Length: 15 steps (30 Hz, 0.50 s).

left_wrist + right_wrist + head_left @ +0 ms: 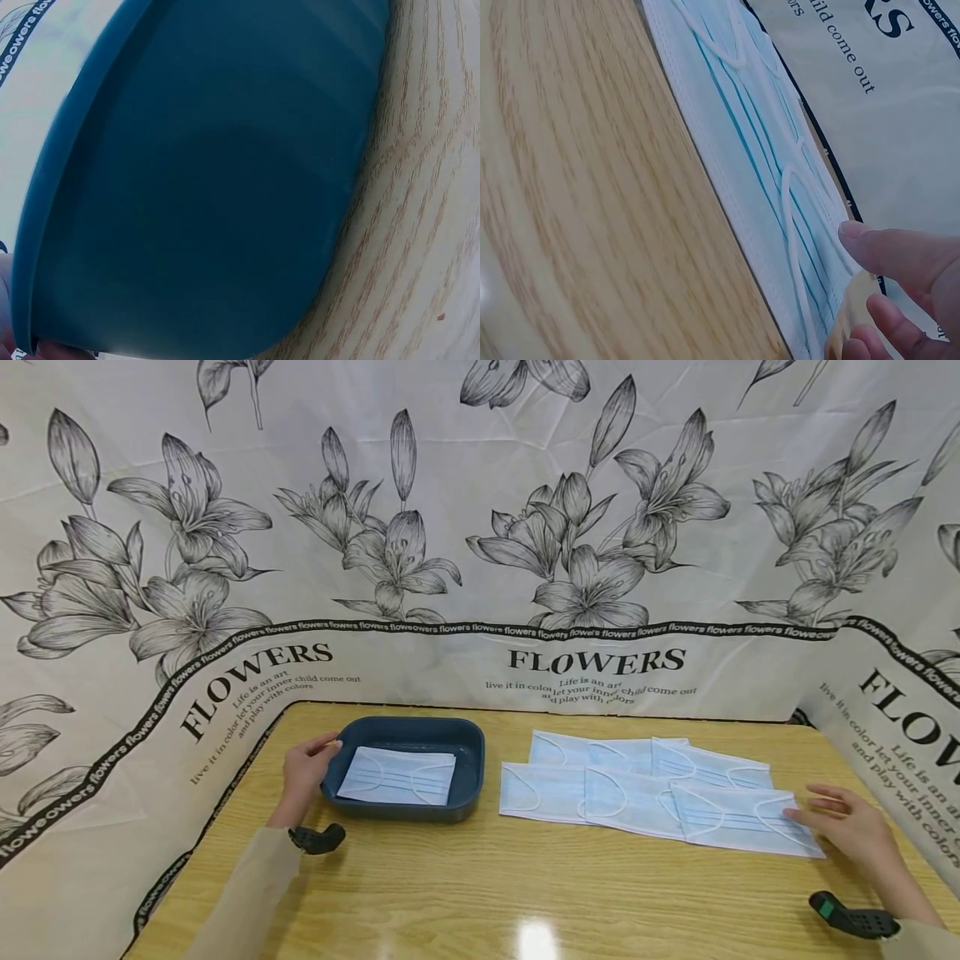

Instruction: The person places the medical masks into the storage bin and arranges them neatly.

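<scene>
A dark blue plastic basin (468,797) stands on the left of the table, and white-and-blue face masks (397,775) lie flat inside it. At its left rim, my left hand (306,772) grips the edge; the left wrist view shows mostly the basin's outer wall (202,180), with fingertips at the lower left corner. To the right, several pleated face masks (626,793) overlap in two rows, ear loops on top. By the right end of the nearest mask (738,818) is my right hand (855,831), fingers apart and loosely bent, thumb near the mask's edge. Nothing is held in it.
The wooden table (450,885) carries everything. A white cloth (420,668) printed with flowers and lettering hangs behind the table and along both sides. Each wrist wears a black strapped device (855,917).
</scene>
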{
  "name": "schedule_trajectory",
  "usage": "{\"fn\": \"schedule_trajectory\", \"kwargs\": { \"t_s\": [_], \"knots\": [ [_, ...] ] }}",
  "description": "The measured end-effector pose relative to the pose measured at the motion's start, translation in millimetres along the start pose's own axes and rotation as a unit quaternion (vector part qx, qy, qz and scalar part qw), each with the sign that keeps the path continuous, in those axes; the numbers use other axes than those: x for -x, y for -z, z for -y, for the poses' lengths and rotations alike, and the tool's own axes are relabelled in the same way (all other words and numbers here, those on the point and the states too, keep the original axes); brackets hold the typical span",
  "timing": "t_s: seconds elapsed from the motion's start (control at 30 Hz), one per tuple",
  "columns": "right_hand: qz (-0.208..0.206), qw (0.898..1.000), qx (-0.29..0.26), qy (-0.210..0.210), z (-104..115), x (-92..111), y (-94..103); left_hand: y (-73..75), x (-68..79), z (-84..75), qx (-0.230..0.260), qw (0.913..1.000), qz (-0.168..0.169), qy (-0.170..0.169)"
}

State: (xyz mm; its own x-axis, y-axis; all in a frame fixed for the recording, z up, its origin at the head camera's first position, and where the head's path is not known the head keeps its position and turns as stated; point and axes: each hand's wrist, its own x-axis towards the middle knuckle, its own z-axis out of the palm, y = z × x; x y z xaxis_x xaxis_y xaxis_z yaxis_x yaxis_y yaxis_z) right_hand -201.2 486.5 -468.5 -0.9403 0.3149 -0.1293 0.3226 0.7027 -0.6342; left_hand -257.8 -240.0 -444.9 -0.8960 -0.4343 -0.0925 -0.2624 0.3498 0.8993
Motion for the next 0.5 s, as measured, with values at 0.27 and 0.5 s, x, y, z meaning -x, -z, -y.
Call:
{"fn": "schedule_trajectory", "kwargs": {
  "t_s": [0.27, 0.5],
  "knots": [
    [0.017, 1.0, 0.019, 0.006, -0.4, -2.8, -1.0, -0.4, 0.1, 0.6, -0.005, 1.0, -0.001, -0.004],
    [0.021, 0.997, 0.059, 0.041, 2.1, -3.6, -2.8, -0.6, -0.6, 1.2, -0.004, 1.0, -0.006, -0.001]
  ]
}}
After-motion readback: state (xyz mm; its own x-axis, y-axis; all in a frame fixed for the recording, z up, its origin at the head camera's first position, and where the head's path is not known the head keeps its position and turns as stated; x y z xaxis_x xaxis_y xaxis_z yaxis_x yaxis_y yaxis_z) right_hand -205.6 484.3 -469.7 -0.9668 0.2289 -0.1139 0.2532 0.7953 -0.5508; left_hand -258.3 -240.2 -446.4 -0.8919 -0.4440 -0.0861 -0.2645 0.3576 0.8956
